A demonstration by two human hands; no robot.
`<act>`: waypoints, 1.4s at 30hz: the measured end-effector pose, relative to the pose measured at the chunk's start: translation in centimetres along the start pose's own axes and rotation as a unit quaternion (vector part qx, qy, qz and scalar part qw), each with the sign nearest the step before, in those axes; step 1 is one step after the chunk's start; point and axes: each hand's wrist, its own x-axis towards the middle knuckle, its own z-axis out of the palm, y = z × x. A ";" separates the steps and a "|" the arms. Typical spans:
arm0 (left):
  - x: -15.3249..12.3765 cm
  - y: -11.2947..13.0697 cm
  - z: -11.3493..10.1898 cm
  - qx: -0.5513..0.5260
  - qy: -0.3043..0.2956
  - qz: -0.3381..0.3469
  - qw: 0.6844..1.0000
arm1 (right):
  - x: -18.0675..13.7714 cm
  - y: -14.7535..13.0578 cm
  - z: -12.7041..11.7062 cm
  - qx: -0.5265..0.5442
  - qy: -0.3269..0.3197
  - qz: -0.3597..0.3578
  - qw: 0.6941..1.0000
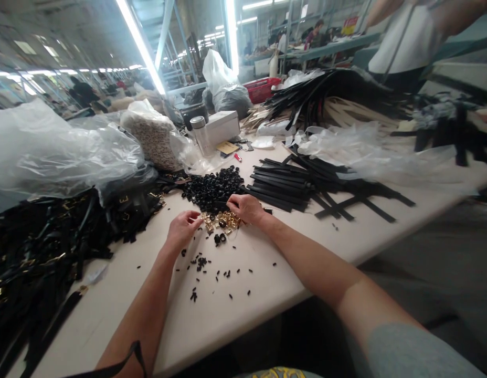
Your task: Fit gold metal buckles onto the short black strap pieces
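My left hand rests at the left edge of a small pile of gold metal buckles, its fingers bent together with a gold buckle at their tips. Just right of that pile, my right hand has its fingers closed on a short black strap, whose end points left over the pieces. Behind both hands lies a heap of black loops. A couple of loose black loops sit in front of the gold pile. Small black bits are scattered nearer to me.
Flat black straps lie stacked at the right. Finished-looking black straps with gold buckles crowd the left under plastic sheeting. Farther back are a clear bottle, a white box and a red crate. A person stands across the table.
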 end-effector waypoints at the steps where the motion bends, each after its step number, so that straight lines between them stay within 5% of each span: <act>1: 0.6 0.0 0.2 0.007 -0.012 -0.002 1.000 | 0.0 0.0 0.0 -0.001 -0.002 0.000 1.000; 10: 4.0 1.0 0.8 0.090 -0.139 -0.038 0.985 | 0.1 0.2 0.4 -0.004 -0.019 -0.001 1.000; 15: 3.6 0.9 1.0 0.049 -0.099 -0.034 0.993 | 0.1 0.3 0.4 -0.009 -0.015 -0.004 1.000; 19: 2.0 0.6 0.8 -0.124 -0.032 -0.059 0.990 | 0.1 0.3 0.3 0.007 -0.015 -0.003 1.000; 24: -1.7 1.0 0.2 -0.371 0.091 -0.116 0.917 | 0.1 -0.1 -0.4 0.062 0.015 -0.013 0.998; 31: -3.4 0.5 0.6 -0.557 0.081 -0.234 0.792 | -0.5 -1.2 -0.4 0.189 -0.008 -0.043 0.981; 42: -3.4 1.3 0.5 -0.575 0.059 -0.240 0.780 | -1.0 -2.3 -0.1 0.178 -0.074 -0.046 0.980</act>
